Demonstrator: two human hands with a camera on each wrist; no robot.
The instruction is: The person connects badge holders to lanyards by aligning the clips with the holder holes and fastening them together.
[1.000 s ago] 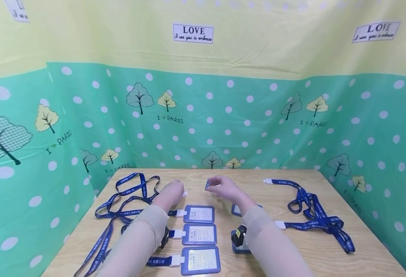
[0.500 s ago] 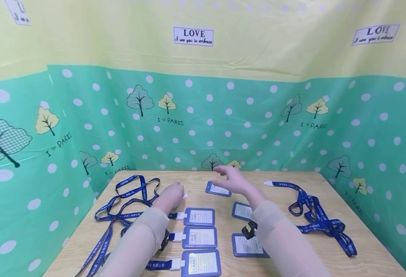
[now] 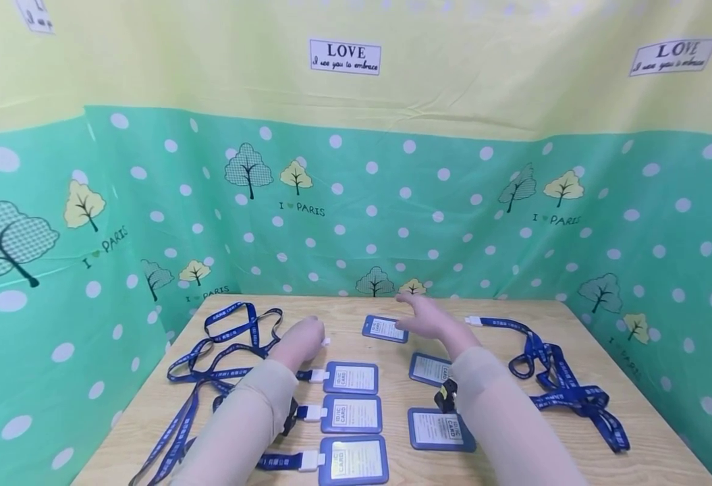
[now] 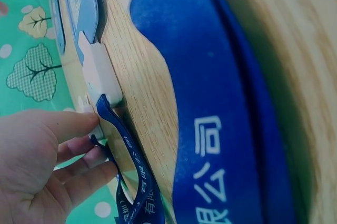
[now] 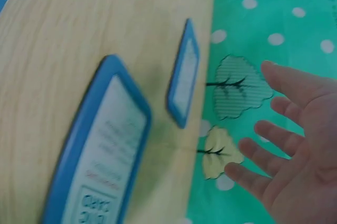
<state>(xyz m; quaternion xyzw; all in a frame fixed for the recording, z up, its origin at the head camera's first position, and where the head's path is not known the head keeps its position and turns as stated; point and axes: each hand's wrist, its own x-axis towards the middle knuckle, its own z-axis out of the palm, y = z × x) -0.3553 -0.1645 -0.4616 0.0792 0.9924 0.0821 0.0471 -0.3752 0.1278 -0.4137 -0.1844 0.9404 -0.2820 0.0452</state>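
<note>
My left hand (image 3: 302,339) pinches the white clip (image 4: 92,124) of a blue lanyard between thumb and fingers. Only the clip's tip shows past the fingers in the head view. To its right, a blue-framed ID card holder (image 3: 385,329) lies flat at the back of the table, with no lanyard on it. My right hand (image 3: 431,319) hovers just right of this card holder, fingers spread and holding nothing; the right wrist view shows the palm (image 5: 310,166) bare. Two more loose card holders, a middle one (image 3: 430,368) and a front one (image 3: 441,429), lie below the right hand.
Three card holders clipped to lanyards form a column, with the back one (image 3: 351,377) nearest the left hand. Tangled blue lanyards (image 3: 194,364) spread along the left side. More lanyards (image 3: 565,391) lie at the right. A patterned green curtain (image 3: 331,202) stands behind the wooden table.
My right hand has let go of the back card holder, which went from tilted in the fingers to flat on the table. That hand then drew off rightward. The left hand kept its place.
</note>
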